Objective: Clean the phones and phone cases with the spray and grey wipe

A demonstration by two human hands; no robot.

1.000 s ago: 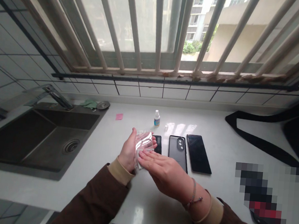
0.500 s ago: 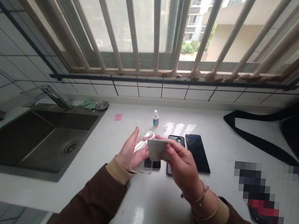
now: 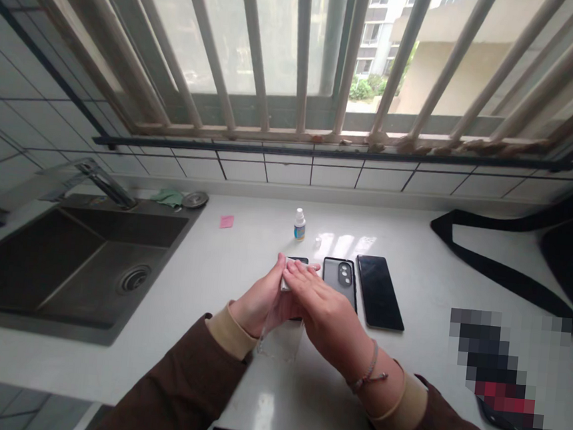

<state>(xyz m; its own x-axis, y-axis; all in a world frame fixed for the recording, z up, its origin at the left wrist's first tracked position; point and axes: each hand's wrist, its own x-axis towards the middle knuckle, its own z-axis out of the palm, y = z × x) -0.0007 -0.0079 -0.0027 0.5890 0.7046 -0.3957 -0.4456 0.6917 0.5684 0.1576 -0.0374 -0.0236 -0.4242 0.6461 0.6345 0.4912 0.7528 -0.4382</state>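
Observation:
My left hand (image 3: 258,298) is closed around a clear phone case (image 3: 279,348), whose lower end hangs out below the palm. Over the case's upper part lies my right hand (image 3: 325,315), its fingers together and pressing a pale grey cloth (image 3: 286,283) against it. Most of the cloth is hidden by the fingers. Behind both hands a dark phone (image 3: 298,260) lies on the counter, largely covered from view. Just right of them rests a black-edged phone case (image 3: 334,273) with a camera cutout, beside a black phone (image 3: 380,293).
A small white bottle (image 3: 299,226) stands upright behind the hands, near a white cap (image 3: 317,242). A pink paper note (image 3: 226,222) lies left of it. The sink (image 3: 115,337) is at the left, a black strap (image 3: 502,271) at the right, above a pixelated patch.
The cloth has gone from being held up beside the case to being pressed on it under my right hand. The clear case has tilted and dropped slightly at its near end.

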